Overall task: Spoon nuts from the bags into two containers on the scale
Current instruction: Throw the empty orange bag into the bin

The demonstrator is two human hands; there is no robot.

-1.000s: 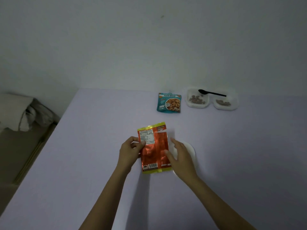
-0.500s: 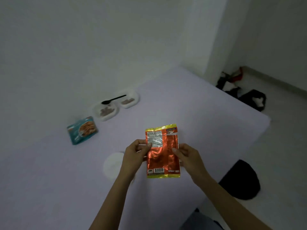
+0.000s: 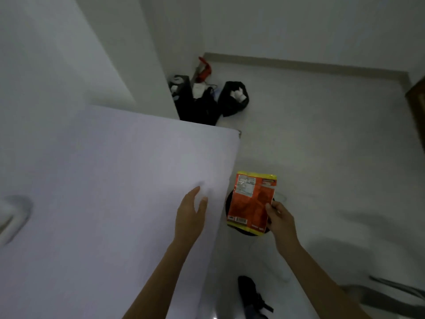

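Orange foil nut bag [image 3: 251, 201] with yellow ends, printed back panel and barcode facing the camera. Held upright, slightly tilted, pinched at its right edge by right hand [image 3: 279, 221]. Just beyond the table [image 3: 115, 180]'s right edge.

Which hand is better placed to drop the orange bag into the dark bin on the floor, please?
Right. The right hand pinches the orange bag over the dark bin; the left hand is open over the table.
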